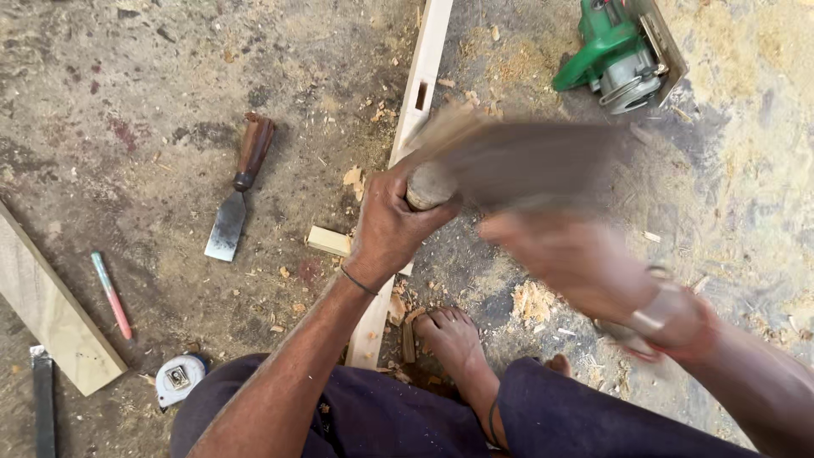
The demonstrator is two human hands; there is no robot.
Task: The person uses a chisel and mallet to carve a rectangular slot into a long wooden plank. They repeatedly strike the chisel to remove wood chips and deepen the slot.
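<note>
L hand (392, 222) is clenched round a wooden tool handle (429, 185), prob. a chisel, held upright over the long pale wood strip (424, 72) that runs from top centre down to the person's lap. The blade end is hidden under the fist, so can't tell exactly where it bites. One rectangular mortise slot (421, 95) is already cut in the strip further up.

R hand (577, 254) is blurred w/ motion, grip closed on a dark blurred striking block (526, 165), looks like a wooden mallet, right by the handle's rounded top. Watch or band on that wrist. A bare foot (454, 335) sits just beside the strip, seemingly pinning it to the concrete floor (127, 102).

Around: a wide spare chisel (237, 191) w/ brown handle lies left of the strip, a red-and-teal pencil (111, 294) further left, tape measure (180, 377) near the knee, a flat plank (51, 309) at the left edge, a small offcut (329, 241) touching the strip, a green power saw (619, 55) top right. Chips & sawdust everywhere.

Risks, as I judge: the mallet comes down very close to the L thumb & knuckles, so an off-centre blow could hit fingers or glance off the rounded handle top. Toes are near the cutting spot, so a slipped blade could reach them. Strip is held by the foot only; it may shift or split along the grain.
</note>
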